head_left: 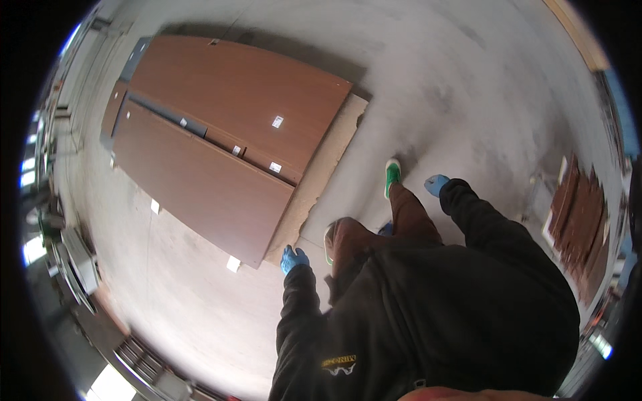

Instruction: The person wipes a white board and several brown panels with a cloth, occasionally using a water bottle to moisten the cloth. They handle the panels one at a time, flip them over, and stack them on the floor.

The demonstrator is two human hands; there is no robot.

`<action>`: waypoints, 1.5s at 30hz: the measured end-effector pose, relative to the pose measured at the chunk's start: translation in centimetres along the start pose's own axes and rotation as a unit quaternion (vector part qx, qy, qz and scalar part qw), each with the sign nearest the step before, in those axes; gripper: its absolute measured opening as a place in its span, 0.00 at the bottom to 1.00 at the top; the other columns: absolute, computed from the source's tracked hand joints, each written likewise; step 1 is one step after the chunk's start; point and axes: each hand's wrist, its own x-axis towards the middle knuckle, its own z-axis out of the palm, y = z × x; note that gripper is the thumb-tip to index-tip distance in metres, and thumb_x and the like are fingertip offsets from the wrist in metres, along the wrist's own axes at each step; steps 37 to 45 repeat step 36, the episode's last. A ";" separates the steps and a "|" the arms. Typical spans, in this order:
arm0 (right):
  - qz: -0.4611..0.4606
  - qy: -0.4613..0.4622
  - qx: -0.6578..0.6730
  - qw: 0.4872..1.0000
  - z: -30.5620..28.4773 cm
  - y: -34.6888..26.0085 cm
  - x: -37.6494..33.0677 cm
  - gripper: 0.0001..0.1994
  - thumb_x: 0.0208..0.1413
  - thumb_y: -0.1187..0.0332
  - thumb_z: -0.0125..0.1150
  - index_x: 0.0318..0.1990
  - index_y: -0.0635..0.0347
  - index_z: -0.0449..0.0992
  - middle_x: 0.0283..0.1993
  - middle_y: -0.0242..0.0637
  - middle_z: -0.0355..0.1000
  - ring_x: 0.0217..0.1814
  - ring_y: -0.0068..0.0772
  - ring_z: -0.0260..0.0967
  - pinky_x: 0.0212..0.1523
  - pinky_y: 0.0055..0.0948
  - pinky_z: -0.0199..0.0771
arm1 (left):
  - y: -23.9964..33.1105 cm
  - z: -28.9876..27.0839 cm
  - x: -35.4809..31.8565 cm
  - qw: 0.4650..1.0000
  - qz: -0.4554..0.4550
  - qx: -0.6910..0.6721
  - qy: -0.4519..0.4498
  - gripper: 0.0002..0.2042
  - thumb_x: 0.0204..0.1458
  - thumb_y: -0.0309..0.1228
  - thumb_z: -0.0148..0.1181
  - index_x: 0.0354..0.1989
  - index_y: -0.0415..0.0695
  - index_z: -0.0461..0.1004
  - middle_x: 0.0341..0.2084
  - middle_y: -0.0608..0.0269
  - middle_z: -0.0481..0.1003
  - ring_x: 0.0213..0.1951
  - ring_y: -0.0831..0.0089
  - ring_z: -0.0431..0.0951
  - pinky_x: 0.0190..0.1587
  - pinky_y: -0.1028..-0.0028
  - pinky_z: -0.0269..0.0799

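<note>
My left hand (293,259), in a blue glove, hangs beside the near corner of a long brown panel (200,177) without touching it. Its fingers are slightly apart and hold nothing. Out ahead on the right, over bare floor, is my right hand (437,184), also gloved in blue. Its fingers are curled in, and what they hold, if anything, is hidden. A second wide brown panel (241,93) lies beyond the first, with small white labels on it. Both rest low above the floor on a stack with a tan sheet (328,160) showing at its edge.
One green shoe (392,175) of mine is stepping on the grey concrete floor (455,87). White blocks (233,263) show under the near panel's edge. A pile of reddish-brown boards (575,224) lies at the right. Racks and equipment (80,264) line the left side.
</note>
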 end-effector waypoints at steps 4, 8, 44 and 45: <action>-0.058 0.009 -0.065 0.996 -8.4 -2.3 10.6 0.17 0.61 0.51 0.59 0.46 0.51 0.86 0.46 0.49 0.83 0.50 0.56 0.80 0.52 0.45 0.80 | 5.7 3.9 -1.1 0.998 -0.043 -0.036 -0.005 0.27 0.61 0.42 0.57 0.63 0.35 0.75 0.61 0.43 0.76 0.64 0.51 0.75 0.68 0.58 0.68; -0.119 0.081 -0.027 0.989 -11.5 -5.6 18.3 0.16 0.62 0.52 0.58 0.45 0.52 0.85 0.47 0.48 0.81 0.50 0.58 0.79 0.52 0.49 0.79 | 10.0 6.7 0.9 0.998 -0.021 -0.026 0.046 0.27 0.58 0.40 0.60 0.63 0.34 0.74 0.62 0.44 0.75 0.64 0.49 0.74 0.67 0.57 0.68; -0.332 0.152 0.277 0.889 6.1 -19.8 78.4 0.25 0.69 0.53 0.61 0.66 0.59 0.75 0.63 0.45 0.78 0.66 0.35 0.74 0.68 0.30 0.70 | 15.7 38.0 39.8 0.885 0.164 -0.009 0.436 0.42 0.50 0.38 0.74 0.73 0.39 0.61 0.69 0.45 0.67 0.70 0.47 0.66 0.70 0.52 0.62; -0.332 0.152 0.277 0.889 6.1 -19.8 78.4 0.25 0.69 0.53 0.61 0.66 0.59 0.75 0.63 0.45 0.78 0.66 0.35 0.74 0.68 0.30 0.70 | 15.7 38.0 39.8 0.885 0.164 -0.009 0.436 0.42 0.50 0.38 0.74 0.73 0.39 0.61 0.69 0.45 0.67 0.70 0.47 0.66 0.70 0.52 0.62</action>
